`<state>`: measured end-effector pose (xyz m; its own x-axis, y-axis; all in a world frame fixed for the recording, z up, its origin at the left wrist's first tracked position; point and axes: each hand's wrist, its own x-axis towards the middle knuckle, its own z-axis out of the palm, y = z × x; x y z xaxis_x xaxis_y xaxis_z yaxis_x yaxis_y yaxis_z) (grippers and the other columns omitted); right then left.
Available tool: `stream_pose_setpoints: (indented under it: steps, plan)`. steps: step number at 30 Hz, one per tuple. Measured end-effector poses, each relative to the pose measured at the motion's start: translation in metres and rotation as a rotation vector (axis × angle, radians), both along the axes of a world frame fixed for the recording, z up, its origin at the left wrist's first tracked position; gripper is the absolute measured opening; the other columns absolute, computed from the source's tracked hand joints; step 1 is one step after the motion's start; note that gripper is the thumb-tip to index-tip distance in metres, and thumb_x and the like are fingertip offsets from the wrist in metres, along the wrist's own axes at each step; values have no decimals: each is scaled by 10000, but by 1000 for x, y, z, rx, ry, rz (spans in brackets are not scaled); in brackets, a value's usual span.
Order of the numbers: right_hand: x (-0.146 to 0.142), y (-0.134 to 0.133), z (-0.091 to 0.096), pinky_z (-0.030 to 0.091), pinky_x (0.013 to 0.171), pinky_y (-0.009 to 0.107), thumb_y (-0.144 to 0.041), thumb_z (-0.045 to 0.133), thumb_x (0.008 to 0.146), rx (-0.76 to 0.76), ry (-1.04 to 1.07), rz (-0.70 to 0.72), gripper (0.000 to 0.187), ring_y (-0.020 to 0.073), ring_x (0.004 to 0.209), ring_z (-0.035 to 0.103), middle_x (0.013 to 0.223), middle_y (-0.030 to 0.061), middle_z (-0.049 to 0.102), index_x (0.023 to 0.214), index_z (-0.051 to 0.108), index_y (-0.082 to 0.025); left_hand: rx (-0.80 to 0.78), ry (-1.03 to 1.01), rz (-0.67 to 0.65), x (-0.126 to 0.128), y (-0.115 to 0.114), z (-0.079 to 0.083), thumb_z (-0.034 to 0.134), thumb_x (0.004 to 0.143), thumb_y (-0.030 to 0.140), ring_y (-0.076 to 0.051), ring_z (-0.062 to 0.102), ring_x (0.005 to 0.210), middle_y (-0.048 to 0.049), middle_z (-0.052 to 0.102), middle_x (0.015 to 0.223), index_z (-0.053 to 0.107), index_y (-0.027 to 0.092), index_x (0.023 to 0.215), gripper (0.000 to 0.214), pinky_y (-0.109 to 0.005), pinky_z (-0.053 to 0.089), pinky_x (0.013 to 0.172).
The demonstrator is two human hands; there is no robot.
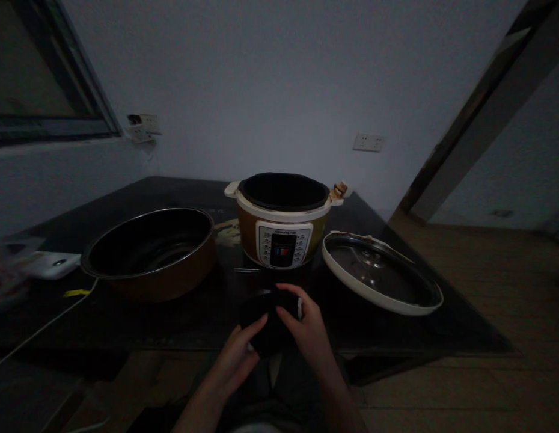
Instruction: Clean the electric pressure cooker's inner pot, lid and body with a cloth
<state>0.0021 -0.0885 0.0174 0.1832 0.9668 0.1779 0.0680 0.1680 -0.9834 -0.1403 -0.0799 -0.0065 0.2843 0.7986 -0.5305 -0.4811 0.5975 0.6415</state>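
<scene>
Gripping a black thing (274,337), both hands are low in the head view, at the near edge of the worktop (171,192), approx. centre. L hand (237,358) has it from its lower L side, thumb on top; R hand (306,322) has it from the R, thumb likewise on the upper face. Small white bits show by the R fingers & by the L hand; too dark to tell what the thing is. Just beyond it lie some thin shiny metal pieces (247,270), in front of an elec. cooker (284,234) w/ a ctrl panel, standing upright, lid off, interior dark, contents can't be made out. A brownish bundle (339,191) sits at the cooker's R handle. To the L, a wide round pot (160,282), brown outside, dark inside; to the R, a pale-rimmed lid (378,273) near the worktop's R edge, apart from the cooker. Far L: a white flat item (54,264), a blurred plastic bag (9,273), a yellow tag (77,293) & a white cable (45,328) running off toward the lower L. Wall behind has a dbl. socket (368,142) R of the cooker, more sockets (144,126) near the window (36,66).
</scene>
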Motion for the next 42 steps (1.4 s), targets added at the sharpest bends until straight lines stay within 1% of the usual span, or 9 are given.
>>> stream_pose_setpoints:
  steps: [3,7,11,17,22,28,32,35,42]
  plan:
    - [11,1,-2,506,792,314,-235,649,743,46,-46,-129,324,191,862,656,911,47,705,1063,652,-184,11,79,29,5,0,3,792,657,209,-251,689,1008,-82,746,989,657,179,954,327,-339,546,869]
    - [23,-4,-3,480,878,360,-232,638,789,159,-195,-267,220,205,940,640,963,65,701,1003,674,-194,37,139,7,9,2,2,775,688,245,-224,695,982,-68,744,990,641,204,983,327,-320,538,866]
    - [23,-12,-3,466,920,378,-209,690,770,190,-322,-152,248,220,1021,615,1053,59,695,1017,700,-236,154,166,-81,15,1,-4,829,617,339,-257,662,1048,-85,738,1019,649,177,1043,489,-350,497,929]
    - [18,-16,-7,489,778,306,-220,675,804,140,-328,4,74,184,842,645,845,32,699,855,730,-218,267,164,-252,14,-7,-13,848,564,483,-300,585,1179,-90,699,1166,662,177,1108,651,-382,432,1008]
    - [31,-20,-10,464,717,273,-327,590,871,66,-212,-119,202,170,756,638,756,21,690,760,701,-200,232,169,-328,9,-8,-14,842,593,474,-293,614,1146,-93,712,1143,667,184,1113,620,-369,469,975]
    - [93,-56,-34,480,679,294,-567,592,825,-96,147,-346,503,182,679,629,675,64,677,494,520,-195,31,153,-136,10,-4,-2,797,710,245,-246,702,971,-105,746,1023,672,151,1074,395,-334,535,890]
    - [156,-89,-47,538,645,320,-569,704,730,-223,552,-461,394,207,757,678,903,64,728,897,684,-213,-63,45,12,19,-1,8,692,804,145,-219,724,881,-119,751,977,670,100,1024,225,-322,565,848]
    - [194,-95,-34,563,785,427,-584,578,829,-234,793,-511,411,262,994,672,1100,93,697,1029,642,-231,-132,-96,66,28,2,13,636,844,131,-232,725,874,-117,752,978,657,83,1041,203,-402,570,872]
    - [233,-52,7,556,809,512,-526,519,886,-333,814,-431,301,259,903,695,964,44,738,1003,646,-278,-203,-162,94,35,2,11,622,833,77,-271,715,924,-135,745,993,623,64,1065,233,-503,555,895]
